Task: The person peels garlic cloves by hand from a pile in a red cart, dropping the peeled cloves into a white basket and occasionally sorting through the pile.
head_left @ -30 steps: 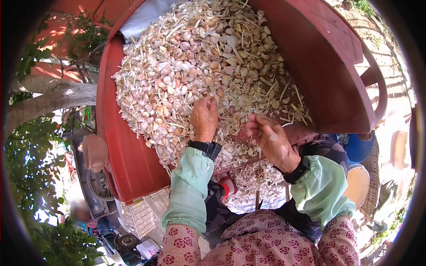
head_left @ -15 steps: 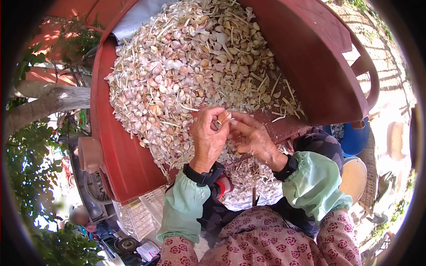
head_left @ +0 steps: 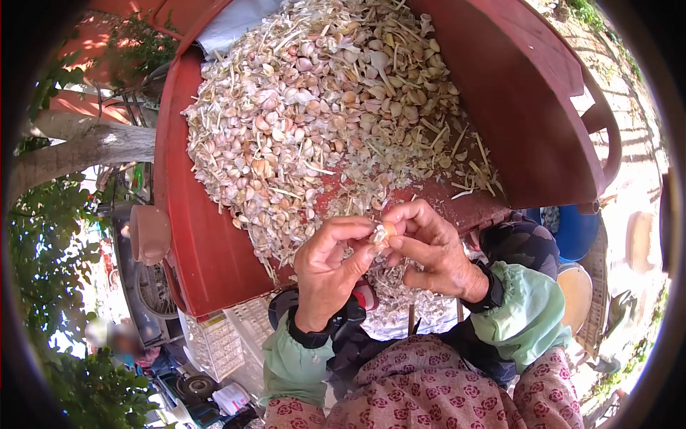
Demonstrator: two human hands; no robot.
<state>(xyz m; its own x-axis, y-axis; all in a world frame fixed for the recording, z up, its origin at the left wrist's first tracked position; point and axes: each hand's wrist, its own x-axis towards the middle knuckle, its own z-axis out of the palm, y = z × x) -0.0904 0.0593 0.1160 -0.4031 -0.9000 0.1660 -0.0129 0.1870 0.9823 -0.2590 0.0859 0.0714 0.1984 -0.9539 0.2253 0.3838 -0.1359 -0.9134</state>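
Note:
Between the fingertips of both hands is a small garlic clove (head_left: 386, 230) with pale, loose skin on it. My left hand (head_left: 327, 266) pinches it from the left with thumb and forefinger. From the other side my right hand (head_left: 437, 250) grips it, also with thumb and finger. Both hands are just over the near edge of a red metal tray (head_left: 207, 275). A big heap of garlic cloves (head_left: 286, 121), mixed with dry skins and stalks, covers much of the tray. Below my hands, a pile of garlic skins (head_left: 411, 300) lies between my legs.
The tray's tall red side wall (head_left: 514, 107) rises on the right. Beyond it stand a blue bucket (head_left: 580, 232) and a round tan lid or seat (head_left: 575, 297). White plastic crates (head_left: 214, 347) sit at lower left. A tree trunk (head_left: 93, 154) is on the left, with a blurred person (head_left: 125, 343) farther down.
Both hands have come down towards my body with the clove, away from the heap. The clove's skin now looks torn, with white showing. The view has shifted slightly.

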